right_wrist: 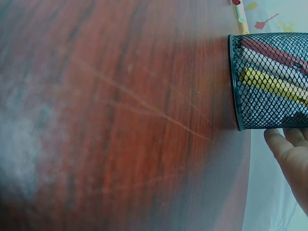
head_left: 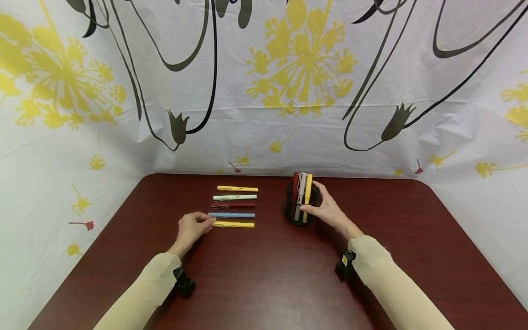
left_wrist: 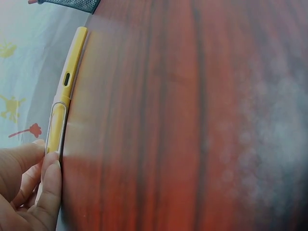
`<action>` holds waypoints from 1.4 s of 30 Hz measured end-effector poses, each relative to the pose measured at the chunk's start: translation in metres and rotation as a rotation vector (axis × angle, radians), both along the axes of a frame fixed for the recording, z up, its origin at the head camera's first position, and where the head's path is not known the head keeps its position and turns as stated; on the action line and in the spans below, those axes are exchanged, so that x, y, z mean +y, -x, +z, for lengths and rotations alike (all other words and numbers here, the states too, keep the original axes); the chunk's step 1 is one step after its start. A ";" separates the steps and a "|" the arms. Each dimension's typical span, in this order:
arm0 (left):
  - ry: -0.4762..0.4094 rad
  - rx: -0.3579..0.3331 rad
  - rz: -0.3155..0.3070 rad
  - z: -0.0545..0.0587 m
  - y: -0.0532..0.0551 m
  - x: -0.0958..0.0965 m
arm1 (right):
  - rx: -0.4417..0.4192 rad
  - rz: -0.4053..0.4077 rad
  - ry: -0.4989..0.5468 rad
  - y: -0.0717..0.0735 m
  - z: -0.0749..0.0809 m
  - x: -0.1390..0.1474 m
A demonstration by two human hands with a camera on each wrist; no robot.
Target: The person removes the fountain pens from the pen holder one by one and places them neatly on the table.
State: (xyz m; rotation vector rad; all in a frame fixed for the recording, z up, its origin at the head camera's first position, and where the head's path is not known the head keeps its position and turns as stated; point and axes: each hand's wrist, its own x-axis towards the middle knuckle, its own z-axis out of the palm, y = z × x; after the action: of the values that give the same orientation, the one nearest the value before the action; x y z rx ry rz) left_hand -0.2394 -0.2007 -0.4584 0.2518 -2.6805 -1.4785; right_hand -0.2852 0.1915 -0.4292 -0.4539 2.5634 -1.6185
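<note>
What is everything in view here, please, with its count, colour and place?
Table: one, dark red-brown, across the lower head view.
Cloth: one, white with flower print, behind and beside the table.
Row pens: five, yellow, whitish, dark red, blue, yellow from far to near, on the table.
Mesh cup: one, black, right of the row pens.
Cup pens: three, dark red, grey and yellow, in the mesh cup.
Wrist cameras: two, black, on the wrists.
Sleeves: two, cream, on the forearms.
Left hand: one, bare, pinching the nearest row pen.
Right hand: one, bare, gripping the mesh cup.

Gap between pens [head_left: 233, 215] and mesh cup [head_left: 290, 211]
Bare tabletop [head_left: 270, 252] stretched there; the left hand [head_left: 191, 230] obstructed the nearest pen [head_left: 237, 225].
</note>
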 end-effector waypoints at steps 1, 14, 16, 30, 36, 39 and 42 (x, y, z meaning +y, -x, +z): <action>-0.009 -0.001 0.000 0.000 0.000 0.000 | -0.001 0.000 -0.004 0.000 0.000 0.000; 0.010 -0.002 -0.017 0.002 -0.003 -0.003 | -0.002 0.001 -0.005 -0.002 0.001 0.000; 0.005 -0.001 -0.021 0.001 -0.004 -0.004 | -0.002 0.001 -0.007 -0.002 0.000 0.000; 0.021 0.167 -0.106 0.034 0.004 0.029 | 0.003 -0.008 -0.012 -0.001 0.001 0.000; -0.084 0.150 -0.255 0.061 0.017 0.077 | 0.007 -0.004 -0.016 0.000 0.000 0.000; -0.061 0.191 -0.333 0.074 0.029 0.102 | 0.013 -0.005 -0.018 -0.001 -0.001 0.000; -0.030 0.239 -0.400 0.084 0.042 0.125 | 0.005 -0.002 -0.012 0.000 -0.001 -0.001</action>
State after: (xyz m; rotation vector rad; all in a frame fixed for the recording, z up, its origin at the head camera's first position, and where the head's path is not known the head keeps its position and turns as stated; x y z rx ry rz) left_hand -0.2816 -0.0758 -0.3741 -0.4582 -2.6134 -1.5245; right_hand -0.2849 0.1907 -0.4305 -0.4551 2.5761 -1.6034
